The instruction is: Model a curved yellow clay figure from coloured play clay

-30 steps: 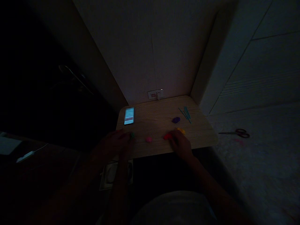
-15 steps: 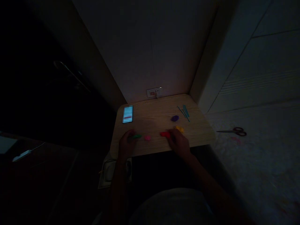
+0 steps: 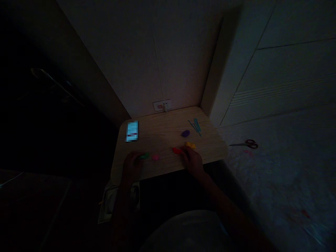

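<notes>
1. The red lump (image 3: 176, 150) is on the table (image 3: 165, 140), right of the middle and close to the near edge. Your right hand (image 3: 193, 160) is at its right end, with the fingers bent in close, and they seem to pinch that end.
2. The green lump (image 3: 144, 155) is near the table's near left corner. Your left hand (image 3: 132, 166) curls over its left end. Those fingers touch it, but it is too dark to tell how tightly they close.
3. It looks like you are in the middle of handling these two lumps, one with each hand. They look soft, so I think the next move calls for light, slow fingers.
4. The pink lump (image 3: 155, 158) sits between your hands, just right of the green one.
5. The yellow lump (image 3: 190, 145) is just past your right fingers. The purple lump (image 3: 186, 133) is behind it, and thin blue sticks (image 3: 197, 125) lie near the far right corner.
6. A lit phone (image 3: 132, 131) lies by the left edge.
7. Below the near left corner is a pale box (image 3: 100, 217). Something is in it, too dark to name.
8. Scissors (image 3: 250, 144) lie off the table, past its right edge.
</notes>
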The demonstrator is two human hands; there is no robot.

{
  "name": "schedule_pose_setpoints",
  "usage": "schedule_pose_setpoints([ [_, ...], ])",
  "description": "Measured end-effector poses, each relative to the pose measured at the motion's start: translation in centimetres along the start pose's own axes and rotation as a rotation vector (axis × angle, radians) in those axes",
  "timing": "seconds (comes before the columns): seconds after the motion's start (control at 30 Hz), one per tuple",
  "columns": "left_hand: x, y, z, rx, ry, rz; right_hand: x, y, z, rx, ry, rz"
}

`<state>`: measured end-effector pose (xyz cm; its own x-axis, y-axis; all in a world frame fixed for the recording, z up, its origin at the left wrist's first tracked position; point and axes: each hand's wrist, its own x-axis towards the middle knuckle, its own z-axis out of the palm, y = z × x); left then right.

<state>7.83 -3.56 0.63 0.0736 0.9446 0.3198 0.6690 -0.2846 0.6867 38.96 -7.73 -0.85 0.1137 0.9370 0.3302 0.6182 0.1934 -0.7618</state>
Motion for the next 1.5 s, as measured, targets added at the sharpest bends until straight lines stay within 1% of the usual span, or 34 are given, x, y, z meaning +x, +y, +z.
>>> schedule_pose_setpoints([
  [0.23,0.2,-0.4,0.1,-0.016,0.010,-0.062,0.2,0.1,-0.2,0.066,0.014,-0.011],
  [0.4,-0.1,-0.3,0.1,-0.061,0.029,-0.111,-0.2,-0.2,-0.2,0.010,-0.016,-0.062],
  [0.5,-0.1,-0.5,0.2,-0.095,0.055,-0.152,-0.3,-0.2,0.0,-0.023,-0.028,-0.065],
  [0.6,0.0,-0.5,0.3,-0.134,0.065,-0.186,-0.3,0.0,0.2,-0.041,-0.011,-0.067],
  [0.7,0.3,0.1,0.6,-0.183,0.075,-0.180,-0.3,0.2,0.4,-0.052,0.002,-0.061],
  [0.83,1.5,1.6,1.7,-0.250,-0.006,-0.148,-0.4,0.4,0.2,-0.057,-0.014,-0.058],
  [0.93,2.8,2.7,2.8,-0.296,-0.061,-0.176,-0.4,0.5,0.2,-0.064,-0.024,-0.054],
  [1.03,4.1,3.5,3.8,-0.326,-0.120,-0.172,-0.4,0.6,0.3,-0.071,-0.029,-0.043],
  [1.2,5.8,4.6,4.9,-0.268,-0.140,-0.102,-0.3,0.5,0.2,-0.101,-0.040,-0.048],
  [1.3,6.6,5.2,5.7,-0.246,-0.172,-0.066,-0.2,0.3,0.1,-0.116,-0.048,-0.044],
  [1.4,7.0,5.9,6.7,-0.239,-0.211,-0.028,-0.2,0.2,0.1,-0.113,-0.050,-0.040],
  [1.5,7.2,6.3,7.4,-0.162,-0.234,0.015,-0.2,0.2,0.2,-0.096,-0.044,-0.042],
])
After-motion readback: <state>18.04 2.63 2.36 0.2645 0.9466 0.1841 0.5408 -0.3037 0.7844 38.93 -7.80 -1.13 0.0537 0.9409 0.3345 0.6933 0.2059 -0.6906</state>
